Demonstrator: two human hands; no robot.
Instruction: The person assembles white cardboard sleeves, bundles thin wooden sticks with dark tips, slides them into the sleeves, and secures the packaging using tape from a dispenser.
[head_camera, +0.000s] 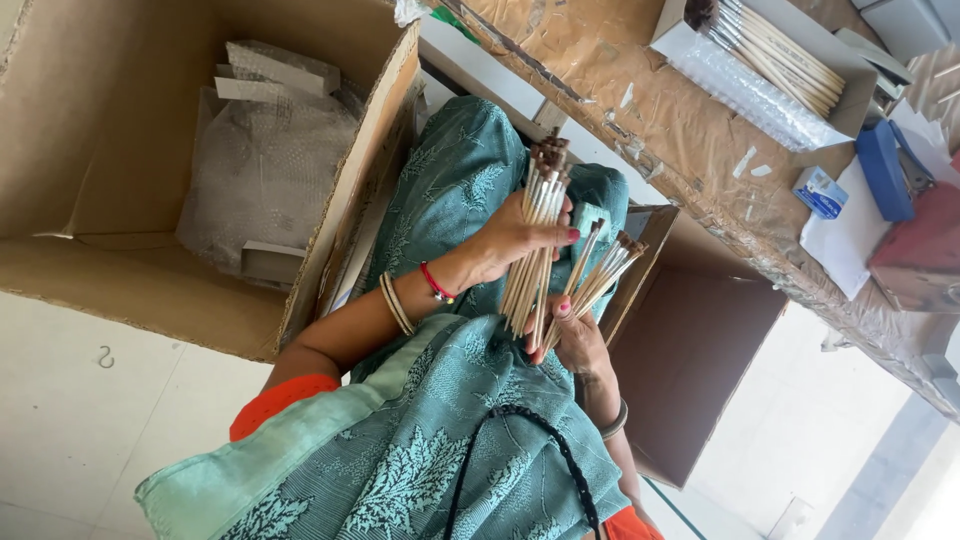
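My left hand (510, 240) is closed around a thick bundle of thin wooden-handled brushes (538, 215), held over my lap with the dark bristle ends pointing away from me. My right hand (575, 335) sits just beside and below it, gripping a smaller fan of the same brushes (603, 275). The two bunches nearly touch at their handle ends. My lap is covered by green patterned cloth (450, 180). A red thread and bangles circle my left wrist.
A large open cardboard box (340, 230) with bubble wrap (265, 160) stands at the left. A brown-paper-covered table (650, 110) carries a white box of more brushes (775, 50), a small blue carton (820, 192) and a blue case (885, 170). Another brown box (690, 360) stands under it.
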